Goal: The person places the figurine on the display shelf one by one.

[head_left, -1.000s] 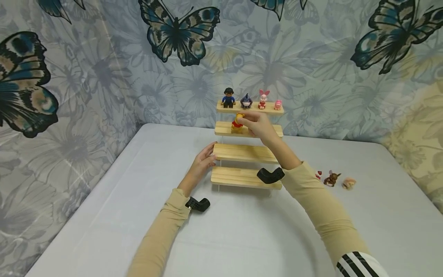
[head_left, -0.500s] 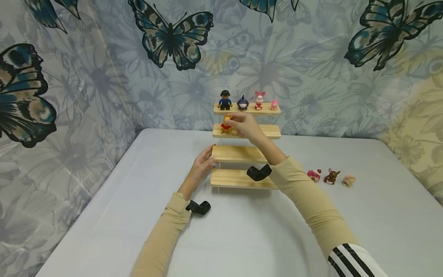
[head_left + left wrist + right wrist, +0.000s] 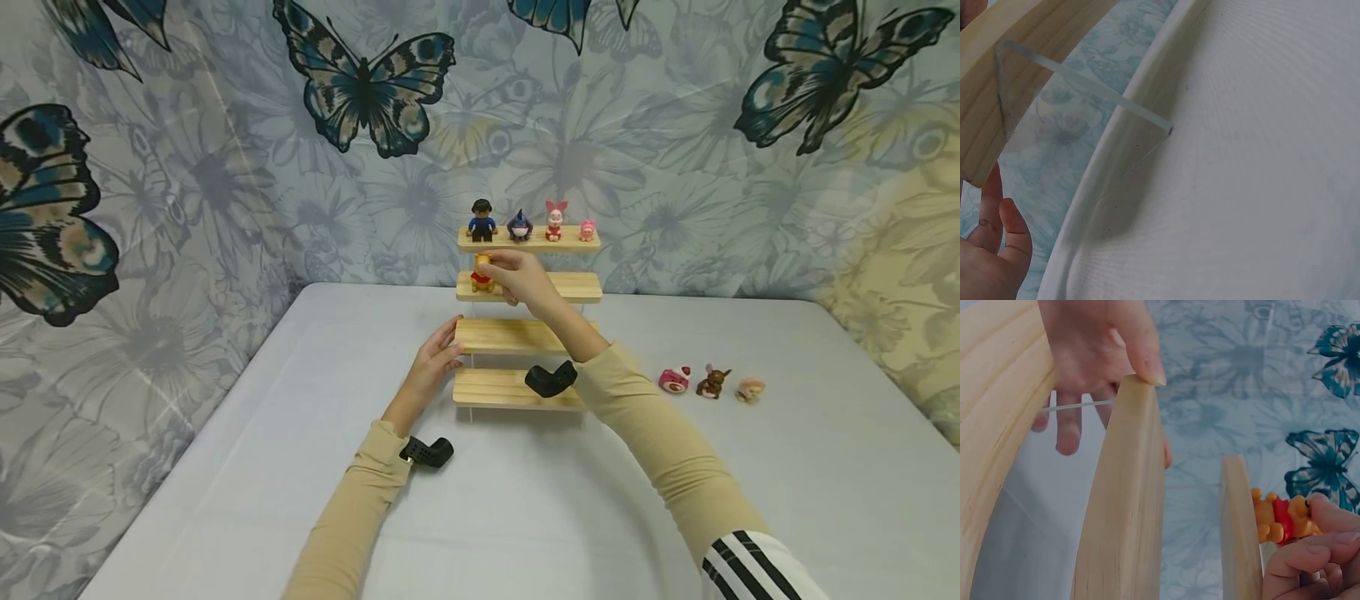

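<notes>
A yellow bear figurine in a red shirt (image 3: 482, 275) sits at the left end of the second shelf from the top of a tiered wooden display stand (image 3: 525, 389). My right hand (image 3: 525, 282) pinches its head between thumb and fingers; in the right wrist view the figurine (image 3: 1282, 519) has its base against the shelf board. My left hand (image 3: 433, 360) grips the left end of the third shelf. The right wrist view shows its thumb (image 3: 1147, 362) on that board's edge and a fingertip on the other side. Clear supports join the shelves.
Along the top shelf stand a dark-haired toy figure (image 3: 482, 222), a grey-blue donkey (image 3: 519, 225), a pink-eared figurine (image 3: 554, 222) and a small pink one (image 3: 587, 231). Right of the stand lie a pink figurine (image 3: 674, 380), a brown one (image 3: 712, 382) and a beige one (image 3: 750, 389).
My right hand has carried the bear figurine leftward along the second shelf to its left end. My left hand keeps its grip on the stand. The head view has shifted slightly.
</notes>
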Tool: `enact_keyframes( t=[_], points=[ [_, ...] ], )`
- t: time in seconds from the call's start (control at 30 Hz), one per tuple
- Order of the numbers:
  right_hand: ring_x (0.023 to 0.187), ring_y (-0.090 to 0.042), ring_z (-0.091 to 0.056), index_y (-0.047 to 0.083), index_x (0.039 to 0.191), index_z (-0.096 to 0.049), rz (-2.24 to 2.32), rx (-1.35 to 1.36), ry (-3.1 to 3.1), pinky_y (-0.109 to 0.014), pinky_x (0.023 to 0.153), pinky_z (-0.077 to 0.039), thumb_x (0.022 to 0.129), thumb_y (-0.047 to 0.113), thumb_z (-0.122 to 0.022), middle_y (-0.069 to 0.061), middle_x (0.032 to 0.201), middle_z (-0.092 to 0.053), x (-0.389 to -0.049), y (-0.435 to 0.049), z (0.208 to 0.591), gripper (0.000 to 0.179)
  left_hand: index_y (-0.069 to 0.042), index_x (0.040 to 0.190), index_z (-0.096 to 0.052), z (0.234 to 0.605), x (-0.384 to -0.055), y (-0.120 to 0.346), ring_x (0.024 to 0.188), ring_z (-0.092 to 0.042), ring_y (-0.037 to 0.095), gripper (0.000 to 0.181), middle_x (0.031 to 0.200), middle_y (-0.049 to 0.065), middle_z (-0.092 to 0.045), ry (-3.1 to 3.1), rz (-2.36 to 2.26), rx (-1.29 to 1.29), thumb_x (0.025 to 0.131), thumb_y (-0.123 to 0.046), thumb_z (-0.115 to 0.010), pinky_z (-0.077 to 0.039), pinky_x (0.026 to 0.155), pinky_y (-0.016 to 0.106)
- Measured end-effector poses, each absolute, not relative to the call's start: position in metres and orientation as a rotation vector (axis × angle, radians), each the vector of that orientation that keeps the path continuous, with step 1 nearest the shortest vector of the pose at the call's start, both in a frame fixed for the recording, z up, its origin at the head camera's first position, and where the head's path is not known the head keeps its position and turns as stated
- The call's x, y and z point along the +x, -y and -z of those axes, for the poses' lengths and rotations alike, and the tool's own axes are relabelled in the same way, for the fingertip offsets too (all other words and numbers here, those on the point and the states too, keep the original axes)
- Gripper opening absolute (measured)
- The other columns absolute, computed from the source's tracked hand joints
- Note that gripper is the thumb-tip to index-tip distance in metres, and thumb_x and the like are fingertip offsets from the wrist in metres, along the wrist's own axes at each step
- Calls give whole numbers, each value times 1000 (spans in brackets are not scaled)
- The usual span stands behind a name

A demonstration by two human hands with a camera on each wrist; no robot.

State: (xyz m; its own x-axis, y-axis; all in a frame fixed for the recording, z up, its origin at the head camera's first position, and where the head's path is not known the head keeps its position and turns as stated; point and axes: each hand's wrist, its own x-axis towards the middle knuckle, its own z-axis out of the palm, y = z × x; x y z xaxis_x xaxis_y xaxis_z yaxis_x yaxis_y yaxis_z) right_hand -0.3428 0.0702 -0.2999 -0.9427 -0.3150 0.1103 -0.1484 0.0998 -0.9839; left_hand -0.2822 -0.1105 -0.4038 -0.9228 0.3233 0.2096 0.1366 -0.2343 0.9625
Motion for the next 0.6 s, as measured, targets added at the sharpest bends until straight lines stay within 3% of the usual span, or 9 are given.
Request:
enact_keyframes(
  t=[0.37,0.47,0.6],
  points=[
    [35,-10,-23,3,126,-51,1973,-460,-2218,-24,38,-28,89,21,-57,-5,70,-54,-343,-69,301,42,-1,141,-21,404,-282,110,98,-46,11,54,144,12,-23,-1866,-2301,562,92,-6,-44,-31,87,46],
    [35,-9,-23,3,126,-51,1966,-455,-2222,-24,39,-28,89,21,-57,-7,76,-57,-342,-70,301,42,-1,141,-21,403,-281,110,98,-46,10,54,144,12,-22,-1866,-2295,561,92,-6,-44,-30,87,47],
    [36,-9,-23,3,128,-49,1969,-463,-2208,-24,40,-28,87,24,-59,-11,98,-61,-340,-71,299,47,0,141,-20,402,-281,110,97,-46,9,54,144,13,-22,-1873,-2293,564,92,-5,-43,-31,86,45]
  ],
)
